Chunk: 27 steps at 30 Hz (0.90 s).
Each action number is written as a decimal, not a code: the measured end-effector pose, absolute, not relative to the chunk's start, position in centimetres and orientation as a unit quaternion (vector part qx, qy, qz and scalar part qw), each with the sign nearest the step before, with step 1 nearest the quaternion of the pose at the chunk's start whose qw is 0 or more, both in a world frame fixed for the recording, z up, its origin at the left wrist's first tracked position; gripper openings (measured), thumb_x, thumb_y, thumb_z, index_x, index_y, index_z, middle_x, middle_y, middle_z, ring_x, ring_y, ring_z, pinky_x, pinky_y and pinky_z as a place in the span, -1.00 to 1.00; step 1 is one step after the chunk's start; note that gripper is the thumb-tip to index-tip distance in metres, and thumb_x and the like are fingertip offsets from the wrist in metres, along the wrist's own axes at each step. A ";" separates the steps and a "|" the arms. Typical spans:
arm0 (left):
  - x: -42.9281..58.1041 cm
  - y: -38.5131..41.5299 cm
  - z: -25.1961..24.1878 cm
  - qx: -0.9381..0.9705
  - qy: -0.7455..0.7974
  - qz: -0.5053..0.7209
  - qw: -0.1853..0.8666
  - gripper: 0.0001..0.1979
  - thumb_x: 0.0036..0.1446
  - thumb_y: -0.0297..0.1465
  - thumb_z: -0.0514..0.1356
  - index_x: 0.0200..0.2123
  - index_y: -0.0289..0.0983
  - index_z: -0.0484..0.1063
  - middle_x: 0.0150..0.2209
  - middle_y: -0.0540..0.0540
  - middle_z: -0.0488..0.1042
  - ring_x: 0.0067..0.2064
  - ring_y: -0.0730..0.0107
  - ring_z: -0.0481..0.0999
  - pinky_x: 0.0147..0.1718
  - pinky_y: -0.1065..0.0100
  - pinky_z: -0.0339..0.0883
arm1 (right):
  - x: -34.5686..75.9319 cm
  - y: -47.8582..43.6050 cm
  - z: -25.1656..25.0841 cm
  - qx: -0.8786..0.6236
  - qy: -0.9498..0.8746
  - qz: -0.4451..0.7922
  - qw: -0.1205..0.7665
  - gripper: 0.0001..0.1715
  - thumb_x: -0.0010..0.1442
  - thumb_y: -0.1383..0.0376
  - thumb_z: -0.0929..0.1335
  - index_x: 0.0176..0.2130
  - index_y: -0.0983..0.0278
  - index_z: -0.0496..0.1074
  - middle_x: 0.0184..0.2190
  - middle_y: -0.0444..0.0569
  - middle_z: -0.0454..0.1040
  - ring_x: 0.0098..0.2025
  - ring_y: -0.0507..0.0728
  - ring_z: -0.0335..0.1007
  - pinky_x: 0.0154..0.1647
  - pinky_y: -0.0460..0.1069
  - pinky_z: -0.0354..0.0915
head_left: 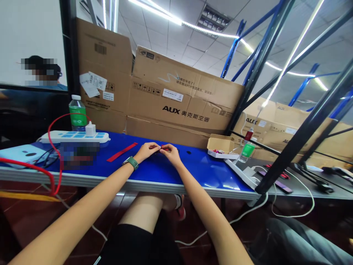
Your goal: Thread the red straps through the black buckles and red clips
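Over the blue tabletop (204,173), my left hand (147,151) and my right hand (171,154) meet with their fingertips pinched together. Between them is a small red and dark piece (164,148), mostly hidden by the fingers, so its kind is unclear. A flat red strip (122,152) lies on the table to the left of my left hand. To the right of my right hand sits a small black piece (188,152). A watch with a green band (134,162) is on my left wrist.
A white power strip (74,137) with a plugged-in charger, a green-labelled bottle (78,114) and a red cable (52,180) are at left. Cardboard (179,99) walls the back. An open small box (220,147) and another power strip (242,175) stand at right.
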State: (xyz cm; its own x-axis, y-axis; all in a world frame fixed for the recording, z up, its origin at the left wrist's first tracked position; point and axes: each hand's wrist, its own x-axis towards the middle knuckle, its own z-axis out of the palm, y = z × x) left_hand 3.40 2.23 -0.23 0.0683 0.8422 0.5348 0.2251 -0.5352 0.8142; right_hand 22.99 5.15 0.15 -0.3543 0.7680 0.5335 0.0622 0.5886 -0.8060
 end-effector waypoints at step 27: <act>4.6 -0.6 1.7 0.763 0.381 0.518 0.059 -0.88 0.00 -0.33 0.29 -0.39 -0.25 0.57 -0.38 -0.06 0.60 -0.34 0.29 0.56 -0.23 0.32 0.42 | 23.3 4.9 0.4 -0.223 -0.628 0.587 0.461 -0.52 -0.15 0.11 0.60 -0.29 0.24 0.46 -0.43 -0.14 0.53 -0.43 0.03 0.44 -0.28 -0.04 0.40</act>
